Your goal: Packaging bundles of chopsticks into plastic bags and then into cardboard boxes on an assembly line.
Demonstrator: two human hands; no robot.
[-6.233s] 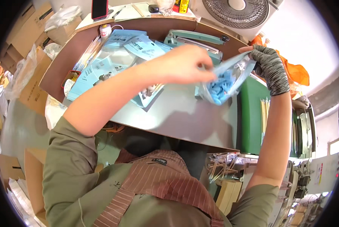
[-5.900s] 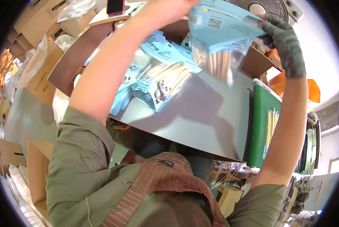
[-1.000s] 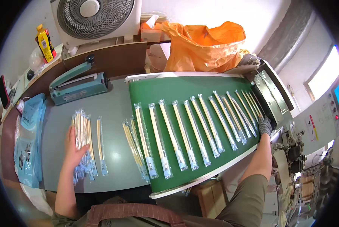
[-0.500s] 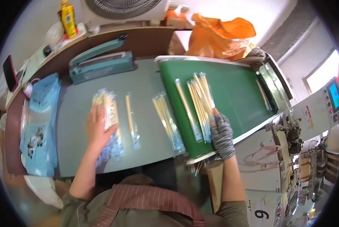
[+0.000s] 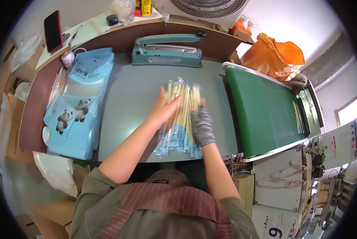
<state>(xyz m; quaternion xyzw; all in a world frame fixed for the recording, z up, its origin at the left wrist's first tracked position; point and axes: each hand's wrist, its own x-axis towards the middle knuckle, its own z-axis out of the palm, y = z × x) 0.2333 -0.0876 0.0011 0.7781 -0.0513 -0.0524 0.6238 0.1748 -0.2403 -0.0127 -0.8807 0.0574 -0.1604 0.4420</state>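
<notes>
wooden sticks between both hands

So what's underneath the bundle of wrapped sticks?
The bundle is between the left hand and gloved right hand; grey tabletop shows around it. Whatever lies directly beneath is covered.

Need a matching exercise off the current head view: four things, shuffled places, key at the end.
1. Wrapped sticks
2. Blue bags
3. Teal sealer
4. Orange sack

A. At the far side of the tabletop
B. Beyond the green belt
C. Between the left hand and right hand
D. At the tabletop's left end

Pairs: 1-C, 2-D, 3-A, 4-B
</notes>
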